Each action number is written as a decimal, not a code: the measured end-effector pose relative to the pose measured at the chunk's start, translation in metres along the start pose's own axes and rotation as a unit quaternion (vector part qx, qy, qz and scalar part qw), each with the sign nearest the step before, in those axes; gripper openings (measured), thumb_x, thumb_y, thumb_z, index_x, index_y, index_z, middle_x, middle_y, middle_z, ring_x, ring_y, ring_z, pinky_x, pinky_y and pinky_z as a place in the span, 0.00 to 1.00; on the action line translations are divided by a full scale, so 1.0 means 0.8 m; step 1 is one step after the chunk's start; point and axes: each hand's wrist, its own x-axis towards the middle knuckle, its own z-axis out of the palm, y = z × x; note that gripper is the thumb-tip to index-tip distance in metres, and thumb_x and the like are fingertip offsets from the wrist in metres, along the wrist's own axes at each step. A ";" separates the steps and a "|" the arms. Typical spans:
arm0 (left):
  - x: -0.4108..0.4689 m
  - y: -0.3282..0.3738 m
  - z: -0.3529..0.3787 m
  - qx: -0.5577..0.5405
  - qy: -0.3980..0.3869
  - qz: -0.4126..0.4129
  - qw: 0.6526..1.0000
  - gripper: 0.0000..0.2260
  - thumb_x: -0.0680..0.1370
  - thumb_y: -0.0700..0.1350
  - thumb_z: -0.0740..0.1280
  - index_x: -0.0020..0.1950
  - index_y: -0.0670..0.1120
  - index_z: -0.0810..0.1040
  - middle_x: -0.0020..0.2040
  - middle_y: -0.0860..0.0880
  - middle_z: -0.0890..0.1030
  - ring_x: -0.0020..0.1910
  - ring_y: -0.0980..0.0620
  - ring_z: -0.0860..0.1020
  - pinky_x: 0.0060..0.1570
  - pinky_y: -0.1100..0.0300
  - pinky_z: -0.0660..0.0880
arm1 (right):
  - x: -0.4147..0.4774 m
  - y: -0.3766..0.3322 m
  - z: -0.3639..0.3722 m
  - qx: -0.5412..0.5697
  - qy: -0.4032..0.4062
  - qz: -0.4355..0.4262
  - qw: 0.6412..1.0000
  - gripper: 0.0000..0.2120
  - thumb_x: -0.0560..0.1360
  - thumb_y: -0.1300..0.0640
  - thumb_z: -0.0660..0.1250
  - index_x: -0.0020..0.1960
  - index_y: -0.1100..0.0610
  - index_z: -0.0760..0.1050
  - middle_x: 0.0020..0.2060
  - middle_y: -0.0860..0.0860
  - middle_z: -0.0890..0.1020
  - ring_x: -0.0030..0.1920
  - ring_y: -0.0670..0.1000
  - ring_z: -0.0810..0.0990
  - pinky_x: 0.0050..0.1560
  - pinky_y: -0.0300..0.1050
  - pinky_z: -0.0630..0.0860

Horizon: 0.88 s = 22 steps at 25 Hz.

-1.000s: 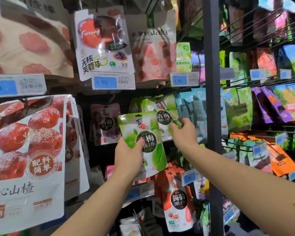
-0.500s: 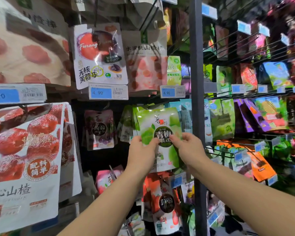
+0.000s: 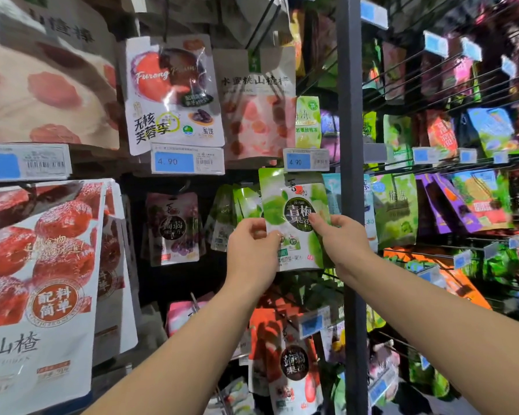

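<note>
A green snack pouch [image 3: 294,202] with a dark round label is held upright in front of the hanging display, its top just under a blue price tag [image 3: 305,159]. My left hand [image 3: 252,250] pinches its lower left edge with thumb in front. My right hand [image 3: 340,241] pinches its right side, fingertips on the dark label. More green pouches [image 3: 237,205] of the same kind hang on the hook behind and to the left.
A dark vertical shelf post [image 3: 349,175] stands just right of the pouch. A purple pouch [image 3: 173,227] hangs to the left, red ones [image 3: 291,363] below. Big red-fruit bags [image 3: 39,280] fill the left side. Wire hooks with colourful packets [image 3: 474,199] fill the right.
The green pouch has moved up and right, from the left hand alone to both hands, and now sits in front of the row of matching pouches. The view has shifted too.
</note>
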 end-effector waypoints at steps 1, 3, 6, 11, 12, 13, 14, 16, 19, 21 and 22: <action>-0.001 -0.002 0.000 0.003 0.000 0.001 1.000 0.07 0.78 0.39 0.72 0.50 0.51 0.78 0.45 0.50 0.81 0.44 0.54 0.81 0.40 0.68 0.77 | -0.001 0.002 0.000 0.000 0.000 0.003 1.000 0.08 0.77 0.52 0.74 0.52 0.56 0.81 0.45 0.52 0.87 0.42 0.50 0.85 0.37 0.41 0.78; -0.003 -0.005 0.003 0.008 -0.002 0.011 1.000 0.08 0.78 0.39 0.72 0.50 0.51 0.78 0.45 0.51 0.81 0.44 0.54 0.80 0.43 0.65 0.77 | -0.001 0.009 -0.003 -0.009 0.004 0.011 1.000 0.11 0.77 0.51 0.74 0.53 0.58 0.82 0.46 0.53 0.87 0.43 0.52 0.86 0.40 0.43 0.81; -0.008 -0.005 0.006 0.011 -0.020 0.015 1.000 0.08 0.79 0.39 0.71 0.56 0.49 0.77 0.48 0.51 0.80 0.47 0.54 0.80 0.44 0.67 0.77 | 0.002 0.017 -0.006 -0.004 0.007 0.020 1.000 0.17 0.76 0.48 0.75 0.58 0.58 0.81 0.48 0.54 0.87 0.47 0.55 0.87 0.50 0.53 0.84; -0.005 -0.020 -0.004 0.051 -0.017 0.033 0.998 0.08 0.80 0.39 0.71 0.51 0.53 0.77 0.47 0.53 0.81 0.46 0.55 0.80 0.48 0.61 0.78 | -0.006 0.036 -0.005 -0.061 -0.023 -0.008 0.998 0.16 0.80 0.52 0.69 0.66 0.55 0.78 0.50 0.46 0.84 0.49 0.47 0.83 0.47 0.45 0.79; -0.002 -0.023 -0.007 0.059 -0.013 0.040 0.997 0.09 0.80 0.39 0.71 0.49 0.54 0.76 0.46 0.53 0.81 0.45 0.55 0.80 0.48 0.60 0.79 | -0.004 0.044 -0.003 -0.062 -0.044 -0.005 0.997 0.17 0.79 0.54 0.69 0.67 0.56 0.77 0.47 0.43 0.80 0.47 0.45 0.80 0.44 0.42 0.76; 0.001 -0.027 -0.008 0.075 -0.007 0.047 0.996 0.10 0.80 0.40 0.71 0.48 0.55 0.76 0.45 0.54 0.81 0.45 0.55 0.80 0.49 0.58 0.78 | -0.002 0.050 0.001 -0.072 -0.050 -0.009 0.996 0.18 0.79 0.56 0.70 0.67 0.57 0.76 0.44 0.41 0.75 0.45 0.44 0.76 0.41 0.39 0.72; 0.006 -0.031 -0.008 0.096 -0.001 0.052 0.994 0.10 0.79 0.40 0.71 0.47 0.55 0.76 0.45 0.55 0.81 0.45 0.55 0.80 0.49 0.57 0.78 | 0.005 0.057 0.005 -0.075 -0.050 -0.009 0.996 0.17 0.78 0.57 0.70 0.66 0.57 0.75 0.44 0.41 0.72 0.46 0.46 0.73 0.41 0.38 0.70; 0.020 -0.042 -0.005 0.142 0.010 0.053 0.988 0.07 0.79 0.42 0.71 0.47 0.54 0.76 0.45 0.55 0.81 0.46 0.54 0.80 0.50 0.54 0.78 | 0.016 0.058 0.017 -0.092 -0.042 -0.019 0.995 0.22 0.79 0.61 0.69 0.72 0.55 0.72 0.54 0.46 0.77 0.54 0.48 0.73 0.53 0.41 0.73; 0.042 -0.058 0.000 0.185 0.021 0.034 0.982 0.07 0.78 0.44 0.72 0.47 0.53 0.76 0.53 0.50 0.81 0.51 0.50 0.78 0.51 0.55 0.76 | 0.032 0.059 0.037 -0.118 -0.014 -0.021 0.993 0.27 0.78 0.62 0.69 0.76 0.56 0.69 0.67 0.51 0.77 0.63 0.51 0.77 0.67 0.51 0.74; 0.055 -0.065 0.001 0.229 0.030 0.024 0.973 0.07 0.78 0.45 0.73 0.47 0.54 0.76 0.59 0.51 0.76 0.59 0.50 0.73 0.52 0.61 0.68 | 0.050 0.068 0.047 -0.141 -0.005 -0.003 0.990 0.20 0.76 0.63 0.70 0.67 0.55 0.73 0.62 0.53 0.80 0.61 0.57 0.80 0.62 0.57 0.79; 0.060 -0.068 0.001 0.243 0.034 0.016 0.969 0.07 0.78 0.45 0.72 0.47 0.54 0.75 0.60 0.52 0.73 0.64 0.49 0.70 0.54 0.63 0.64 | 0.059 0.073 0.050 -0.139 -0.008 0.012 0.990 0.19 0.76 0.63 0.70 0.65 0.54 0.72 0.60 0.53 0.80 0.59 0.59 0.81 0.58 0.57 0.81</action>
